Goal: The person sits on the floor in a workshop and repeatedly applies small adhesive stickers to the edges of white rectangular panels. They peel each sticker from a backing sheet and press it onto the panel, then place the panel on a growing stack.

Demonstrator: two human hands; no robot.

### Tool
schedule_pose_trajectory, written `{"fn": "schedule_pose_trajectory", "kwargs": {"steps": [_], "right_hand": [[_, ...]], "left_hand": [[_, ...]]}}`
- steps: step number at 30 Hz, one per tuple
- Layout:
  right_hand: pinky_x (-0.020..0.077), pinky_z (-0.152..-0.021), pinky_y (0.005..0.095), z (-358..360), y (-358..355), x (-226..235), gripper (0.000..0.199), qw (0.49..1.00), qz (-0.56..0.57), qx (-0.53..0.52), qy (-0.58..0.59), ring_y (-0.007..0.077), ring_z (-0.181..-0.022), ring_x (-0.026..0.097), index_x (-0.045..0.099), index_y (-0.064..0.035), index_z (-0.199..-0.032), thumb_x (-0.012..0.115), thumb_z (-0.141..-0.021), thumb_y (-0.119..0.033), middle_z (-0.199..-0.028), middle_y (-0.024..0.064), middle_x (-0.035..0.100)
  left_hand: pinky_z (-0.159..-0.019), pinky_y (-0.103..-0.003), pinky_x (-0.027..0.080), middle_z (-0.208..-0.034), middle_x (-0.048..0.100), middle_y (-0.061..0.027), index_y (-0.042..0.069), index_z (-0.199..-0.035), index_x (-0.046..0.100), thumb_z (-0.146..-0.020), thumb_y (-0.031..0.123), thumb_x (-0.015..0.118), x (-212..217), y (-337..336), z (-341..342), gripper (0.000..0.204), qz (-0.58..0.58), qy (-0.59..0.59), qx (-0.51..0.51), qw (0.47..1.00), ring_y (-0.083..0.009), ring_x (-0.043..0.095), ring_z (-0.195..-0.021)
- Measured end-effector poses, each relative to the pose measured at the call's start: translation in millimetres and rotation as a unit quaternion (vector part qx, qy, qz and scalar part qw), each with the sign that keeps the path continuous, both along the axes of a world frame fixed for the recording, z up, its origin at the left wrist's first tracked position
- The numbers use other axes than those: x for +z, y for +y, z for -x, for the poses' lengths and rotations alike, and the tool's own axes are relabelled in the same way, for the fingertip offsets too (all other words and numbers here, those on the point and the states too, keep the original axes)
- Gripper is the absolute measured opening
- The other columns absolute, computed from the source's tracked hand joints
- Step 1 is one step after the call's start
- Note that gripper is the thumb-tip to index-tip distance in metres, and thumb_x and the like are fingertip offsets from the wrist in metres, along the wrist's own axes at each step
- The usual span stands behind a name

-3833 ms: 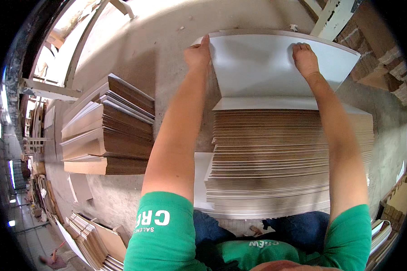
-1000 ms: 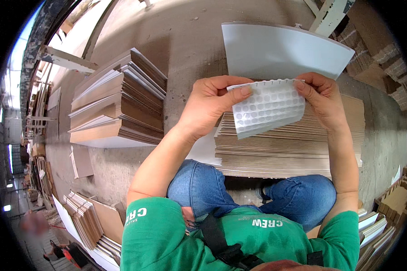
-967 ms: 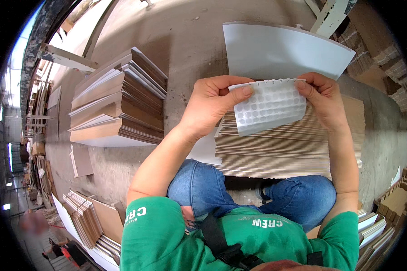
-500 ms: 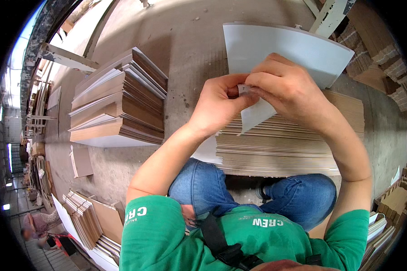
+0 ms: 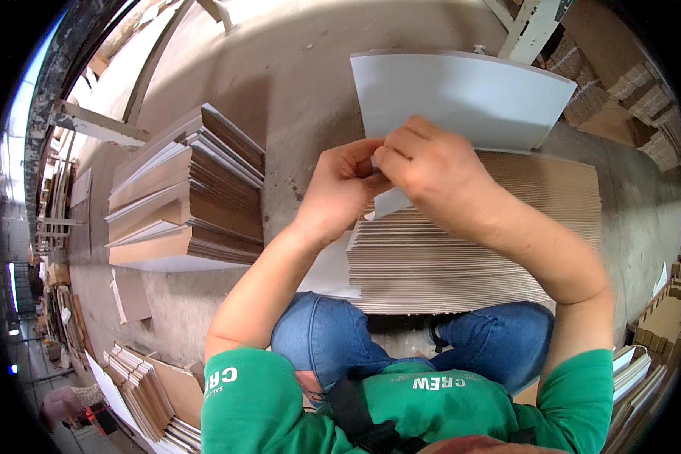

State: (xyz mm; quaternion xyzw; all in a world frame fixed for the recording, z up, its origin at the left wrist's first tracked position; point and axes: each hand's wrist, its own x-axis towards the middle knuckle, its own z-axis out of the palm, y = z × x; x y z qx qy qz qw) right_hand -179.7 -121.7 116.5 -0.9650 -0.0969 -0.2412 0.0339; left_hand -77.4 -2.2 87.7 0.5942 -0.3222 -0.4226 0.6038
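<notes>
In front of my chest, both hands meet at the fingertips over a small white piece of cardboard (image 5: 390,203). My left hand (image 5: 334,185) pinches it from the left, and my right hand (image 5: 435,165) closes over it from the right, hiding most of it. Only its lower part shows below the fingers. Under my hands and right forearm lies a wide stack of cardboard sheets (image 5: 446,261), brown edges toward me. A large white cardboard panel (image 5: 461,94) leans upright behind that stack.
To the left, a second bundle of folded cardboard (image 5: 223,208) stands on the concrete floor (image 5: 303,91). More cardboard (image 5: 140,386) sits at the lower left, near a person (image 5: 62,407). Brown stacks (image 5: 613,91) fill the far right beside a white metal post (image 5: 533,30).
My hands have drawn closer together, and my right hand has turned over the white piece, so less of it shows. The whole view has shifted slightly.
</notes>
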Motion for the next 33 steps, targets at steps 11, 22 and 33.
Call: {"fn": "schedule_pose_trajectory", "kwargs": {"steps": [11, 22, 33], "right_hand": [[0.0474, -0.067, 0.026, -19, -109, -38, 0.019, 0.753, -0.648, -0.048, 0.105, 0.0106, -0.071, 0.055, 0.061, -0.0019, -0.096, 0.057, -0.084, -0.016, -0.077, 0.0028, 0.06], [0.0493, -0.076, 0.0364, -42, -279, -201, 0.015, 0.902, 0.071, -0.418, 0.085, 0.0285, -0.089, 0.057, 0.056, 0.0003, -0.084, 0.053, -0.074, -0.009, -0.09, 0.0163, 0.059], [0.0483, -0.064, 0.0365, -17, -323, -139, 0.034, 0.857, -0.22, -0.465, 0.02, 0.0244, -0.071, 0.062, 0.062, -0.0043, -0.086, 0.061, -0.078, -0.037, -0.078, 0.0123, 0.063]], "left_hand": [[-0.055, -0.023, 0.039, -0.074, 0.058, 0.001, 0.001, -0.108, 0.058, -0.074, -0.003, 0.062, -36, -44, -85, 0.034, -0.127, -0.222, 0.183, 0.949, -0.0066, 0.048, -0.061], [-0.071, -0.034, 0.047, -0.085, 0.064, -0.018, -0.001, -0.091, 0.064, -0.073, 0.027, 0.066, -158, -180, -190, 0.033, -0.168, -0.27, 0.352, 0.88, -0.0274, 0.062, -0.079], [-0.063, -0.033, 0.044, -0.077, 0.061, -0.0134, -0.006, -0.078, 0.062, -0.07, 0.018, 0.07, -154, -185, -189, 0.027, -0.097, -0.136, 0.408, 0.898, -0.0199, 0.055, -0.068]]}}
